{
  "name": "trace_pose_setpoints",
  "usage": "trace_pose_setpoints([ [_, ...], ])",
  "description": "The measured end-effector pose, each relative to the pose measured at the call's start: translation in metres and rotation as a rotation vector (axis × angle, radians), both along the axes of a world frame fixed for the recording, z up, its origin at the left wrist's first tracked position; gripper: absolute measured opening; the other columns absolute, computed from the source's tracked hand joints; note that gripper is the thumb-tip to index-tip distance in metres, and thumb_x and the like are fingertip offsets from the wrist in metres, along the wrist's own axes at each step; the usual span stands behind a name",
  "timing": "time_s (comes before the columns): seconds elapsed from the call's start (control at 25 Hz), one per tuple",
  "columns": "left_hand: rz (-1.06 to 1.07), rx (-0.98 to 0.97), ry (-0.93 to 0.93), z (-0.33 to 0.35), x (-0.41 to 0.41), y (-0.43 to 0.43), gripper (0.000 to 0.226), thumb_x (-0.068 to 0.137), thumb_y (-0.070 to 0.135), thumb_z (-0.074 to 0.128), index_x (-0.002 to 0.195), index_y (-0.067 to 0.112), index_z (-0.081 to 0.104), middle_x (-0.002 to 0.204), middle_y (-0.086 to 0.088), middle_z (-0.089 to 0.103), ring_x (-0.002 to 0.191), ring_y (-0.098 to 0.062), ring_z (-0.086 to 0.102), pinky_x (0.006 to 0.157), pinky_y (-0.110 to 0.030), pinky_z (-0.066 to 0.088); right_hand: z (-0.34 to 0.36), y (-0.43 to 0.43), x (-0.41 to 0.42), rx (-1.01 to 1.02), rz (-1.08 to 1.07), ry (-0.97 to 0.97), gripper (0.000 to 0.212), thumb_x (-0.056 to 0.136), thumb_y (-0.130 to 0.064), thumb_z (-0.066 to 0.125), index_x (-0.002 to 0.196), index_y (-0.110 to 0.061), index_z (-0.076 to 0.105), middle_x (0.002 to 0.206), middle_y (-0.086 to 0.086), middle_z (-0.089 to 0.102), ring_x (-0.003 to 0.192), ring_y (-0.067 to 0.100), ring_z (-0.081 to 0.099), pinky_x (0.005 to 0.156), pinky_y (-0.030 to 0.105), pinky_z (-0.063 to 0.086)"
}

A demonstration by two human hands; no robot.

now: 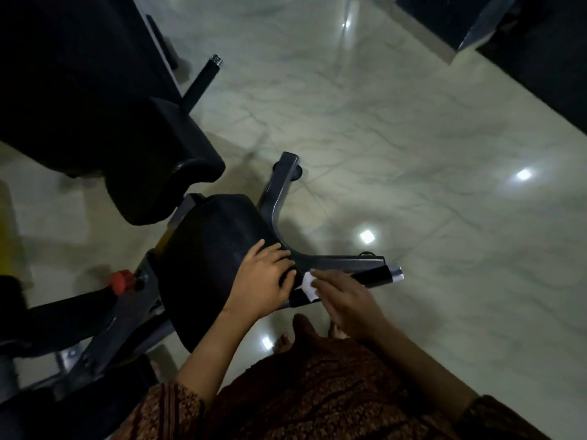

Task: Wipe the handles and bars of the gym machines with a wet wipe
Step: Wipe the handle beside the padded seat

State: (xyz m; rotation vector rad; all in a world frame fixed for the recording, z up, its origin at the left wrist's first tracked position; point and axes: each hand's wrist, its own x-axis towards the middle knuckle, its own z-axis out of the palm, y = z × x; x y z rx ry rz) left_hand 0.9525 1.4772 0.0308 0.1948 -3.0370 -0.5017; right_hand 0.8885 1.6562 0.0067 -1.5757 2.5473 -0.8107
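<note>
At the lower middle of the view, just off the front edge of the black seat pad [216,249], we see the handle [371,277] of a gym machine, a short black grip with a chrome end cap, pointing out to the right above the floor. The wet wipe [308,285], a small white wad, sits on the inner end of that handle, close to the seat. The right hand [347,300] lies over it with fairly straight fingers, the tips pressing the wipe against the grip; the hand is blurred and its thumb is hidden, so we cannot tell whether the wipe is also pinched. The left hand [263,279] rests on the corner of the seat pad, fingers spread and only lightly bent over the surface, thumb toward the handle, holding nothing. Beyond the seat a grey frame leg [279,192] curves away across the pale marbled floor [428,138], which carries bright spots of reflected light. A larger black back pad [165,154] rises up and to the left, with a second handle [203,78] sticking out behind it. A red knob [122,281] sits on the frame left of the seat. A patterned brown garment [317,395] fills the bottom edge.
</note>
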Motion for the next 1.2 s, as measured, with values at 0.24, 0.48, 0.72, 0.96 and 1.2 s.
trace_pose_setpoints([
  [0.24, 0.03, 0.034, 0.035, -0.001, -0.001, 0.003, 0.037, 0.077, 0.03, 0.043, 0.077, 0.013, 0.075, 0.09, -0.005, 0.073, 0.096, -0.022, 0.067, 0.099, -0.031, 0.027, -0.047, 0.009, 0.017, 0.026, -0.011, -0.127, 0.04, 0.096, -0.017, 0.047, 0.136, -0.013, 0.044, 0.141, -0.004, 0.042, 0.126, 0.008, 0.045, 0.103, 0.027, 0.039],
  [0.48, 0.039, 0.013, 0.059, -0.004, -0.001, 0.003, 0.036, 0.077, 0.03, 0.044, 0.078, 0.012, 0.075, 0.09, -0.006, 0.073, 0.096, -0.022, 0.067, 0.099, -0.03, 0.027, -0.038, 0.022, -0.005, 0.208, 0.134, 0.046, 0.04, 0.098, -0.017, 0.029, 0.112, 0.0, 0.062, 0.115, 0.02, 0.063, 0.103, 0.033, 0.063, 0.075, 0.041, 0.057],
  [0.72, 0.056, -0.002, 0.068, -0.003, 0.0, 0.005, 0.037, 0.077, 0.03, 0.043, 0.078, 0.012, 0.075, 0.089, -0.005, 0.073, 0.096, -0.021, 0.067, 0.1, -0.028, 0.026, 0.007, 0.063, -0.044, 0.137, -0.163, 0.215, 0.04, 0.072, -0.002, 0.031, 0.085, 0.005, 0.068, 0.088, 0.023, 0.068, 0.082, 0.038, 0.067, 0.068, 0.045, 0.056],
  [0.96, 0.06, -0.007, 0.114, -0.005, 0.003, 0.005, 0.037, 0.079, 0.031, 0.044, 0.082, 0.01, 0.074, 0.092, -0.005, 0.073, 0.099, -0.022, 0.066, 0.102, -0.028, 0.025, -0.037, 0.001, -0.004, 0.241, 0.112, 0.129, 0.032, 0.086, -0.018, 0.046, 0.107, -0.003, 0.065, 0.1, 0.014, 0.067, 0.087, 0.03, 0.065, 0.076, 0.041, 0.054],
  [1.2, 0.033, -0.039, 0.198, -0.013, 0.035, 0.01, 0.039, 0.088, 0.034, 0.047, 0.107, 0.007, 0.068, 0.116, -0.009, 0.065, 0.12, -0.023, 0.049, 0.111, -0.035, 0.02, -0.012, 0.066, -0.049, 0.246, -0.166, 0.238, 0.039, 0.08, -0.006, 0.036, 0.102, 0.008, 0.065, 0.101, 0.023, 0.066, 0.091, 0.038, 0.064, 0.083, 0.047, 0.051],
])
